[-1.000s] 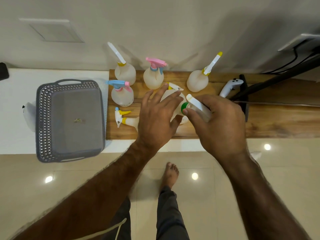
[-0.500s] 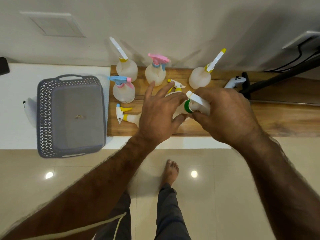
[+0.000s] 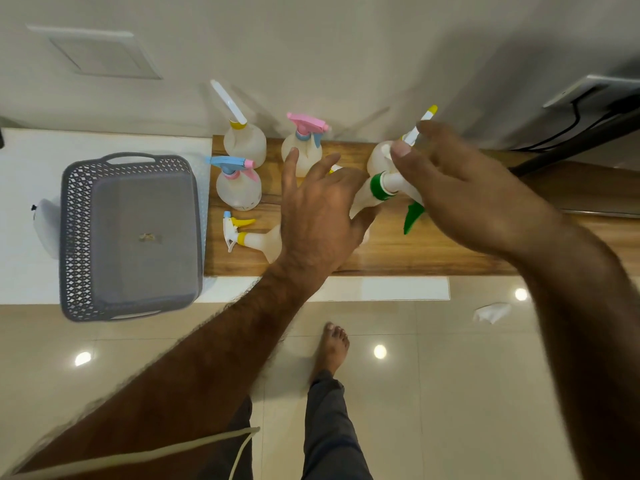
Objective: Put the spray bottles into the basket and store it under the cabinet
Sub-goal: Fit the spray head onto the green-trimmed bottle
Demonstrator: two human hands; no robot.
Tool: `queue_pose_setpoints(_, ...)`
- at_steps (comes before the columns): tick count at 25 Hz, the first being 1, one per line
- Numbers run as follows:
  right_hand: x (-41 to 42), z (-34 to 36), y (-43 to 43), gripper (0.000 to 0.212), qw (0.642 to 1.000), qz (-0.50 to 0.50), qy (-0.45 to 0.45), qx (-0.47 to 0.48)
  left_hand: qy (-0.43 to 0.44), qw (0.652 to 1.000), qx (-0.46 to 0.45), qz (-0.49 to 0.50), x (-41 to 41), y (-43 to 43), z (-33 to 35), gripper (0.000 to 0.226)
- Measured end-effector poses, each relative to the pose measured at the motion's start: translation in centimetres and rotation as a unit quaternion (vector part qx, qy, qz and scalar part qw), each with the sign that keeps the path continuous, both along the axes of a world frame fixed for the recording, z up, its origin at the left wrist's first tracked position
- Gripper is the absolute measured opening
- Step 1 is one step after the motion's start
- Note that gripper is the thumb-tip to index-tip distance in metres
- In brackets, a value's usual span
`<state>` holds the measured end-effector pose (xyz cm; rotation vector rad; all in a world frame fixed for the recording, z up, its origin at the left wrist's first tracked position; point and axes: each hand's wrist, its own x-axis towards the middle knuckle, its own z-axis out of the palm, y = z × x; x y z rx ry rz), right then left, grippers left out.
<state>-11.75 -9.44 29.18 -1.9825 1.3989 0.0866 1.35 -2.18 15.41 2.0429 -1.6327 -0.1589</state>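
A grey basket [image 3: 128, 237] is sitting empty at left. Five spray bottles are waiting beside it; the left hand [image 3: 318, 216], fingers spread, is steadying the sixth, green-triggered bottle [image 3: 377, 188], which the right hand [image 3: 464, 199] is gripping.

Beyond the left hand's fingers [image 3: 294, 161], closely crowded: pink-topped bottle [image 3: 302, 150], yellow-necked bottle [image 3: 245, 142] and blue-topped bottle [image 3: 238, 188], with a lying bottle [image 3: 256, 239] just left of the wrist. Left of those, past the bench [image 3: 433, 247] edge, open grey basket [image 3: 128, 237] with bare floor inside. Right of the right hand's fingers [image 3: 403, 148], clear wood up to a dark bar [image 3: 571, 147] slanting across.
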Motion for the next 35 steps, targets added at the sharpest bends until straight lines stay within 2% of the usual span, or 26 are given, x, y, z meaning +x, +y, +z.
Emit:
queue_pose_setpoints(2,-1.4,1.7,-0.1,0.052,0.994,0.096,-0.043,-0.008,0.017,1.0,0.006,0.007,0.5,-0.1,0.2,0.039)
queue_pose_setpoints(5,-2.5,2.4,-0.9,0.053,0.985,0.155,-0.075,0.02,0.039,0.999,0.012,0.006,0.7,-0.2,0.5,0.041)
queue_pose_setpoints(7,-2.3,2.8,-1.3,0.061,0.979,0.199,-0.042,0.005,0.049,0.999,0.005,-0.008,0.7,-0.2,0.7,0.042)
queue_pose_setpoints(9,-1.7,3.1,-1.7,0.063,0.963,0.261,0.026,-0.057,0.053,0.998,0.001,-0.028,0.7,0.0,0.8,0.043)
queue_pose_setpoints(12,-0.4,3.5,-2.1,0.039,0.925,0.326,0.071,-0.18,0.047,0.998,-0.008,-0.045,0.8,0.1,0.9,0.042)
queue_pose_setpoints(15,0.5,3.5,-2.3,0.04,0.902,0.357,0.116,-0.213,0.063,0.996,-0.048,-0.042,0.8,0.4,0.7,0.042)
queue_pose_setpoints(16,0.8,3.6,-2.3,0.038,0.902,0.355,0.123,-0.215,0.089,0.993,-0.067,-0.039,0.7,0.6,0.7,0.042)
queue_pose_setpoints(18,1.1,3.7,-2.6,0.038,0.906,0.348,0.119,-0.209,0.199,0.976,-0.083,-0.013,0.5,1.0,0.6,0.047)
queue_pose_setpoints(20,1.2,3.6,-2.6,0.041,0.921,0.314,0.108,-0.202,0.302,0.952,-0.043,0.033,0.4,1.4,0.3,0.056)
queue_pose_setpoints(21,1.2,3.5,-2.5,0.043,0.93,0.287,0.102,-0.204,0.322,0.945,-0.021,0.046,0.3,1.4,0.2,0.058)
queue_pose_setpoints(23,1.5,3.3,-2.1,0.048,0.95,0.217,0.095,-0.203,0.326,0.944,-0.014,0.053,0.0,1.4,0.2,0.055)
queue_pose_setpoints(25,2.2,2.6,-1.3,0.052,0.973,0.12,0.086,-0.179,0.294,0.954,-0.045,0.048,-0.3,1.1,0.4,0.053)
queue_pose_setpoints(27,2.8,2.0,-0.3,0.067,0.983,0.041,0.097,-0.149,0.251,0.965,-0.07,0.037,-0.4,0.8,0.6,0.051)
queue_pose_setpoints(29,2.3,2.7,0.3,0.087,0.976,0.031,0.123,-0.177,0.225,0.971,-0.067,0.032,-0.2,0.5,0.6,0.05)
queue_pose_setpoints(30,1.6,3.4,0.1,0.09,0.968,0.05,0.108,-0.222,0.215,0.974,-0.064,0.032,0.0,0.4,0.6,0.05)
queue_pose_setpoints(32,0.1,4.9,-1.0,0.076,0.941,0.144,0.077,-0.295,0.205,0.976,-0.063,0.027,0.6,0.3,0.5,0.05)
queue_pose_setpoints(35,-0.8,5.3,-3.0,0.074,0.882,0.353,0.135,-0.28,0.208,0.976,-0.062,0.013,0.9,0.1,0.5,0.047)
